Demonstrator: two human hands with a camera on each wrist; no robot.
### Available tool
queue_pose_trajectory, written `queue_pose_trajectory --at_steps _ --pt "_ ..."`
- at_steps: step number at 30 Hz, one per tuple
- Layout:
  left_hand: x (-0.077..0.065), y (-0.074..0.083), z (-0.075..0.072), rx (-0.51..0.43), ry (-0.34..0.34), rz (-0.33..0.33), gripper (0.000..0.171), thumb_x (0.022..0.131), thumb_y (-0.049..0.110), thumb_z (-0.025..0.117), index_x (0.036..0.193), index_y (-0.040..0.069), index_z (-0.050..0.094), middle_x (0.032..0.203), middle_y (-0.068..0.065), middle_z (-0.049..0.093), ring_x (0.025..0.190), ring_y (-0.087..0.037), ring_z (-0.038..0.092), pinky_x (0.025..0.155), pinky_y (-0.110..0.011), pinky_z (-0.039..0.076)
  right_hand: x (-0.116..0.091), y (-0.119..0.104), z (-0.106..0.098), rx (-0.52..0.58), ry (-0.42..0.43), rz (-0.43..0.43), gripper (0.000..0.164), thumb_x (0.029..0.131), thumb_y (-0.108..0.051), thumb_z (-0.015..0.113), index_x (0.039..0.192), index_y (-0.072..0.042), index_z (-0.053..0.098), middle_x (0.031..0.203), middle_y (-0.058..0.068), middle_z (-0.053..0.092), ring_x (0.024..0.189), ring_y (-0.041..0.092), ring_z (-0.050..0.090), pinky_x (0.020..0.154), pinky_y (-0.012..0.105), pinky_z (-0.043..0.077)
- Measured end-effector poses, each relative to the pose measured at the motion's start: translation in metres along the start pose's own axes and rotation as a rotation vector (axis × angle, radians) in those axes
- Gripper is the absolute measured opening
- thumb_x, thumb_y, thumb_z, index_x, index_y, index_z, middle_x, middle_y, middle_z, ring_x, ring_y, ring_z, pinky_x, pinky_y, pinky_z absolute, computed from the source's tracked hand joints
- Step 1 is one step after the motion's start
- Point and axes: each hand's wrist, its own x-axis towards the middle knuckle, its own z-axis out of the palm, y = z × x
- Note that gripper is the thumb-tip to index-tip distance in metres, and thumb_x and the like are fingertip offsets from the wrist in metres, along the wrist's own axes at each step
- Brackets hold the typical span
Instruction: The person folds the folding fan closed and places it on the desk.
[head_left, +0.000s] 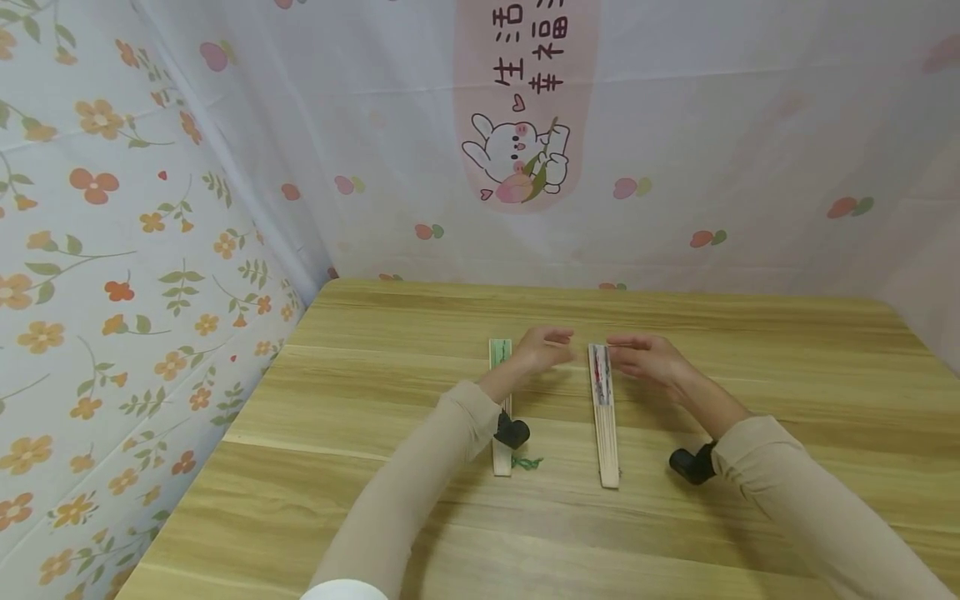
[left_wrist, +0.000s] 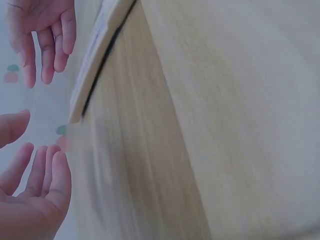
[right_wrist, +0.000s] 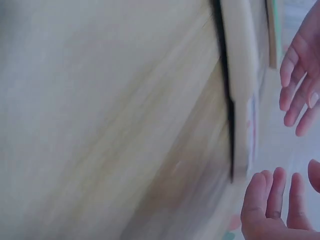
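Note:
Two folded hand fans lie lengthwise on the wooden table. The left one (head_left: 501,353) has a green printed leaf and a green tassel (head_left: 528,462) near its lower end; my left forearm crosses over its middle. The other fan (head_left: 604,433) shows a white leaf with red and dark marks. My left hand (head_left: 546,348) hovers between the two, fingers loosely extended and holding nothing. Beside the upper end of the white-leafed fan is my right hand (head_left: 649,360), fingertips right at its edge. In the right wrist view, the right hand's fingers (right_wrist: 276,192) are spread and relaxed.
The wood-grain table (head_left: 360,375) ends at a white printed curtain (head_left: 375,150) with a rabbit drawing. A floral curtain (head_left: 112,333) hangs along the left side. Black wrist-worn cameras (head_left: 693,464) stick out below both cuffs.

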Motion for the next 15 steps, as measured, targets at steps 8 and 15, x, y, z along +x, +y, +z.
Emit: queue_pose_trajectory --at_steps 8,15 --pt "-0.015 0.007 -0.012 0.044 0.032 0.091 0.04 0.086 0.009 0.058 0.125 0.008 0.049 0.124 -0.01 0.048 0.107 -0.022 0.049 0.081 -0.029 0.048 -0.01 -0.014 0.015 0.033 0.014 -0.052 0.049 0.094 -0.014 0.044 0.132 0.012 0.027 0.133 0.03 0.03 0.122 0.039 0.03 0.101 0.042 0.029" --pt "-0.023 0.01 -0.021 0.128 0.112 0.149 0.04 0.085 0.012 0.059 0.124 0.011 0.05 0.124 -0.005 0.049 0.109 -0.02 0.047 0.081 -0.029 0.048 -0.011 -0.021 0.032 -0.013 0.085 -0.099 0.049 0.093 -0.024 0.047 0.129 0.007 0.037 0.131 0.026 0.037 0.119 0.035 0.037 0.099 0.044 0.032"
